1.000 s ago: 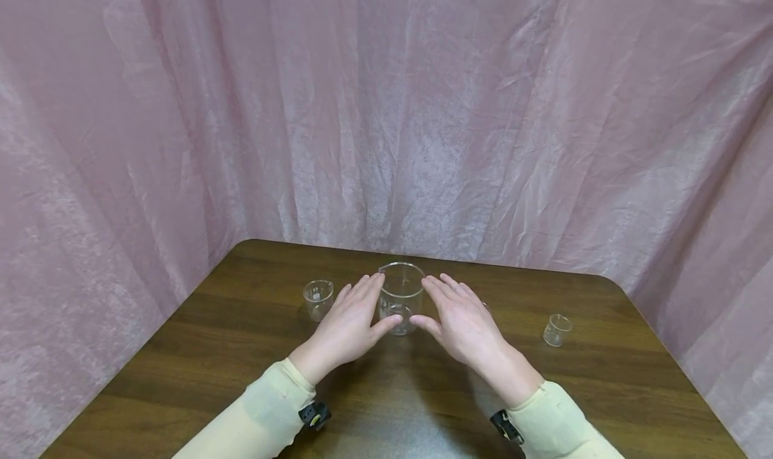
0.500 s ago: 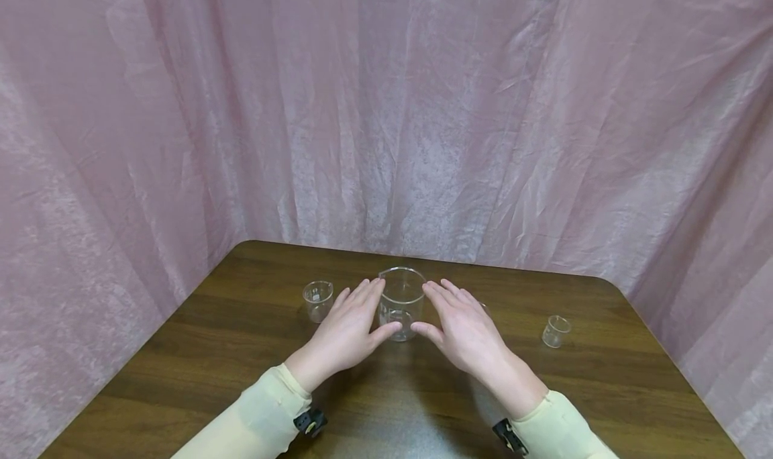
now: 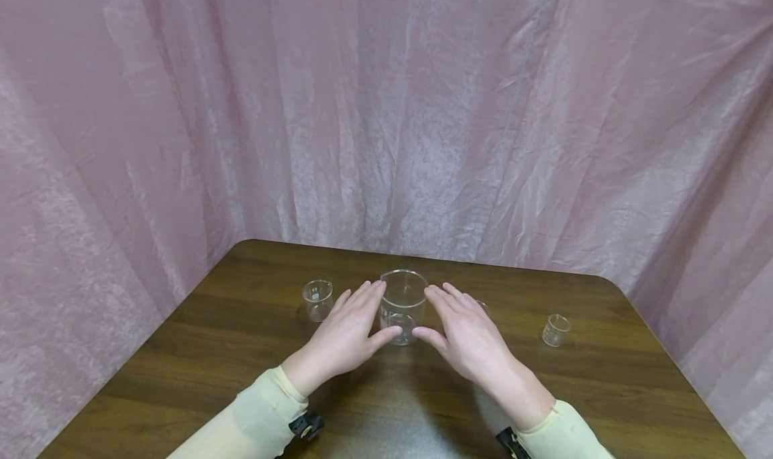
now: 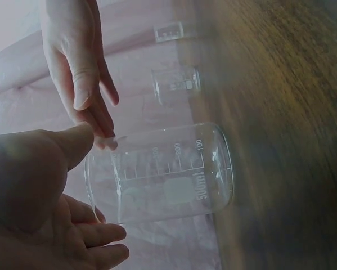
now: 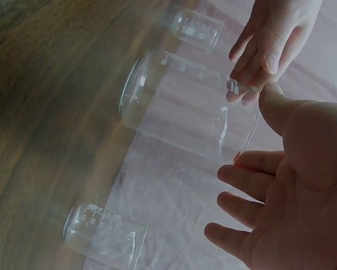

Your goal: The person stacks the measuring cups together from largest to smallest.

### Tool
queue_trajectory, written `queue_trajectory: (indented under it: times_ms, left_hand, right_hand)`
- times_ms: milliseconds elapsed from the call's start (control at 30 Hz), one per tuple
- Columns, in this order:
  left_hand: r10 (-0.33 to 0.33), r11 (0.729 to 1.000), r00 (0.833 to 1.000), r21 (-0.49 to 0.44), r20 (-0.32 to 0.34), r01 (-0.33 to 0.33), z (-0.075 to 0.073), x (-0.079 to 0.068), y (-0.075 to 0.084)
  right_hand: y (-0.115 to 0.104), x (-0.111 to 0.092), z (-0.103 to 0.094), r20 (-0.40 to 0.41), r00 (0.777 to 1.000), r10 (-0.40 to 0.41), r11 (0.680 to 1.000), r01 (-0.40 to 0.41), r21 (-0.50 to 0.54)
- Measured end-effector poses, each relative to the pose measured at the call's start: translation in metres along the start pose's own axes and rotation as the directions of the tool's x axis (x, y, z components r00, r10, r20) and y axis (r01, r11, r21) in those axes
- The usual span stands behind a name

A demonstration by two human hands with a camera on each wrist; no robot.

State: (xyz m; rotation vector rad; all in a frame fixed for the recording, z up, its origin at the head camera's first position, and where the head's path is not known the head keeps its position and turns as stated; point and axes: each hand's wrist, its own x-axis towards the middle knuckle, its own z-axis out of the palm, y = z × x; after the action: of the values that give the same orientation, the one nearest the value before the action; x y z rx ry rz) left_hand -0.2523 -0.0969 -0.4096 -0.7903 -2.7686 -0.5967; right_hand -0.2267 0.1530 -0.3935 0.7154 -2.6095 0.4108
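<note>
A large clear glass beaker point(image 3: 403, 301) stands upright mid-table, its "500ml" print legible in the left wrist view. My left hand point(image 3: 345, 333) lies along its left side with straight fingers, fingertips right at the rim. Mirrored on the right side, my right hand point(image 3: 474, 338) has its fingers extended too, tips at the rim. Both thumbs point inward across the near side, their tips close together. In the right wrist view, the beaker point(image 5: 185, 107) shows between the two hands with its base on or just over the wood.
A smaller beaker point(image 3: 317, 302) stands left of the left hand. Another small beaker point(image 5: 106, 236) is mostly hidden behind the right hand in the head view. The smallest beaker point(image 3: 556, 331) stands farther right. A pink curtain point(image 3: 386, 110) hangs behind the wooden table point(image 3: 211, 351).
The large beaker has shifted slightly toward me and a little right, with both hands moving along at its sides. The smaller beakers stay where they were.
</note>
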Motion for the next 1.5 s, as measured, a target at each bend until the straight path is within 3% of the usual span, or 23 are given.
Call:
queue_trajectory:
  times_ms: [900,1200,1500]
  left_hand:
    - [0.027,0.999,0.999,-0.031,0.032,-0.026,-0.003,-0.005,0.005]
    - [0.047,0.998,0.998,-0.038,0.043,-0.045,-0.006,-0.007,0.005]
    - [0.092,0.995,0.995,-0.028,0.045,-0.091,-0.008,-0.008,0.004]
  right_hand:
    - [-0.006,-0.015,-0.01,0.015,1.0,0.02,0.999,-0.021,0.031]
    - [-0.007,-0.016,-0.023,0.11,0.991,0.072,0.994,-0.081,0.077]
    - [-0.001,-0.015,-0.029,0.13,0.98,0.149,0.976,-0.167,0.139]
